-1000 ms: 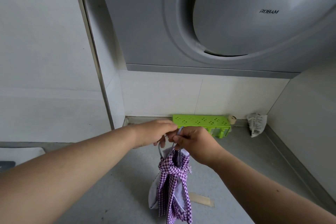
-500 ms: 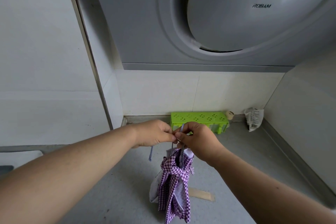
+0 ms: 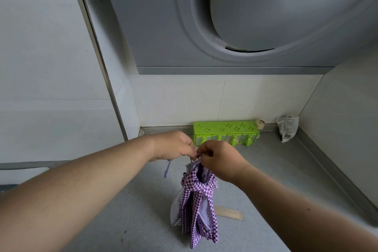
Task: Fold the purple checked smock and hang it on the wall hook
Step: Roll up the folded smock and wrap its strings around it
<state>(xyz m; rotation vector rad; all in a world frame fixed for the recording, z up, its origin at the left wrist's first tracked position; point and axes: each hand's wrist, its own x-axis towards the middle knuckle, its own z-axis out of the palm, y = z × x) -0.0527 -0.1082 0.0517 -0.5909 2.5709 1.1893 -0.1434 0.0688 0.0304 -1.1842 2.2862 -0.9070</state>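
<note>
Both hands, left hand and right hand, stay pinched together on the smock strings; bundle hangs above the table. Loose end has dropped left (knot likely tightening). Hook not visible.

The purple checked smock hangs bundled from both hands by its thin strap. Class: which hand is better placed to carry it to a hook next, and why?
Probably the right hand: it is directly above the smock, pinching the strap that bears it. The left hand pinches only the strap's loose end.
</note>
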